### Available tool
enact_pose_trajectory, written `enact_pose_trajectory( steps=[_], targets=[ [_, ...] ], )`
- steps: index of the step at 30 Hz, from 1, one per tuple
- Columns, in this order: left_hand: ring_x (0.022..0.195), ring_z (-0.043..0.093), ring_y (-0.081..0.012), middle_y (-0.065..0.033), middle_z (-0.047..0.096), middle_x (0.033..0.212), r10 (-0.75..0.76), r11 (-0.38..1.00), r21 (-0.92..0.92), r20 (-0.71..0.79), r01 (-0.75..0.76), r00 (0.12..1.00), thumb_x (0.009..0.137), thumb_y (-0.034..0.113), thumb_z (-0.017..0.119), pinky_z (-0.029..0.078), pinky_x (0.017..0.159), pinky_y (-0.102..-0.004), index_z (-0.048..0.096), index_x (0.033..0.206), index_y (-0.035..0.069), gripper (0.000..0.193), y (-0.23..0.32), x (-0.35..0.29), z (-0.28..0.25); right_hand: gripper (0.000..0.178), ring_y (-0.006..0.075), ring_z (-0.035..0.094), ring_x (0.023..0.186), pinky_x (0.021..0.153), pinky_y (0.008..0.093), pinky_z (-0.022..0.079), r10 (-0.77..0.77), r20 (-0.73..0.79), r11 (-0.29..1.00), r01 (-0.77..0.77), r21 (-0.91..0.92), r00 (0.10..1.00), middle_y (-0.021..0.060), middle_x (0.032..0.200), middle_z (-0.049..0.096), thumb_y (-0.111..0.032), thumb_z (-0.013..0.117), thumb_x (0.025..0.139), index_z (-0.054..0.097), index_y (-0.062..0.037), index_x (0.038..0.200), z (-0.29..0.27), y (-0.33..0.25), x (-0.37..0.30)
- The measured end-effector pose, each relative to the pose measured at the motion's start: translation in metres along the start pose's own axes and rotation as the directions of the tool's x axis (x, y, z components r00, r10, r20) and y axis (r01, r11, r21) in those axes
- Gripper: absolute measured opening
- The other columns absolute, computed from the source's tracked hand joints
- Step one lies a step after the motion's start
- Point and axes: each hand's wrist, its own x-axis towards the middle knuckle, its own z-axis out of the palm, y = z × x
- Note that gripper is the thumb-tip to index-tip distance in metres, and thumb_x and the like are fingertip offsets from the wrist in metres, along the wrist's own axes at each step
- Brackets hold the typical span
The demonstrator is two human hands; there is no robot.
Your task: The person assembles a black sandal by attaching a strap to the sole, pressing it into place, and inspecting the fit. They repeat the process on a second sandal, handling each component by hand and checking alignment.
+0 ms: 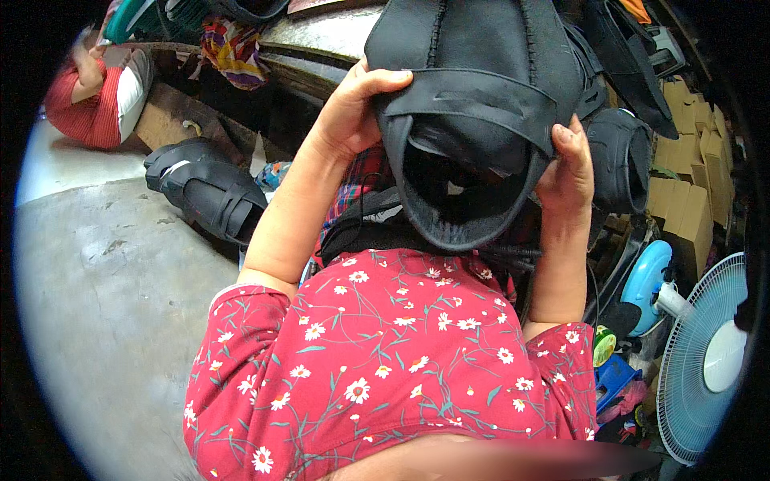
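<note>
Both hands hold up a black loafer upper (473, 88) in front of my chest, its opening facing me. It has two raised stitched seams along the top and a strap with a slit across it. My left hand (357, 112) grips its left side, thumb lying on the end of the strap. On the opposite side my right hand (566, 164) clasps the edge near the opening, with its thumb pointing up. The other fingers of both hands are mostly hidden behind the upper. The padded rim of the opening hangs lowest, above my lap.
More black loafer uppers (212, 192) lie stacked at the left, and another (622, 160) is at the right. A worn bench (321, 36) stands ahead. Cardboard boxes (682, 208) and a fan (706, 361) are at the right. Another person's red sleeve (84, 104) shows far left.
</note>
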Motion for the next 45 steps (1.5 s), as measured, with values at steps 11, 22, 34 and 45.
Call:
enact_pose_trajectory(
  steps=[11,22,34,45],
  targets=[
    [0.102,0.067,-0.0277,-0.0181,0.065,0.113,0.021,0.997,-0.073,0.044,-0.018,0.999,0.087,0.012,0.060,0.055,0.092,-0.0409,0.053,0.124,-0.003,0.041,-0.022,-0.008,0.015,0.071,0.0244,0.062,0.110,0.095,0.0399,0.051,0.061,0.204,0.966,-0.110,0.234,0.977,0.0131,0.122,0.062,-0.044,0.076,0.080,0.050,-0.0001,0.130,-0.013,0.015,-0.002],
    [0.097,0.067,-0.0188,-0.0115,0.066,0.112,-0.006,0.982,0.188,-0.086,0.022,0.996,0.090,0.012,0.064,0.054,0.090,-0.0343,0.057,0.122,0.000,0.035,-0.009,-0.008,-0.002,0.041,0.0191,0.069,0.077,0.070,0.0298,0.060,0.060,-0.189,0.998,-0.053,0.043,0.980,0.0117,0.095,0.068,-0.016,0.062,0.081,0.056,0.0037,0.116,-0.016,0.007,0.006],
    [0.105,0.065,-0.0230,-0.0134,0.064,0.118,0.119,0.960,-0.268,0.134,-0.079,0.984,0.088,0.009,0.065,0.053,0.095,-0.0390,0.052,0.126,-0.001,0.042,-0.028,-0.012,0.004,0.063,0.0213,0.059,0.113,0.099,0.0374,0.047,-0.045,-0.006,0.982,0.043,-0.182,0.999,0.0136,0.121,0.060,-0.033,0.067,0.090,0.040,0.0019,0.135,-0.019,0.010,0.013],
    [0.104,0.065,-0.0228,-0.0124,0.065,0.116,0.145,0.981,-0.138,0.058,-0.136,0.988,0.089,0.008,0.065,0.053,0.094,-0.0387,0.053,0.126,0.000,0.040,-0.024,-0.003,0.005,0.036,0.0277,0.055,0.107,0.092,0.0381,0.043,-0.506,0.576,-0.139,0.598,-0.789,0.642,0.0095,0.111,0.061,-0.028,0.087,0.059,0.072,-0.0133,0.088,0.015,-0.032,-0.004]
  ],
)
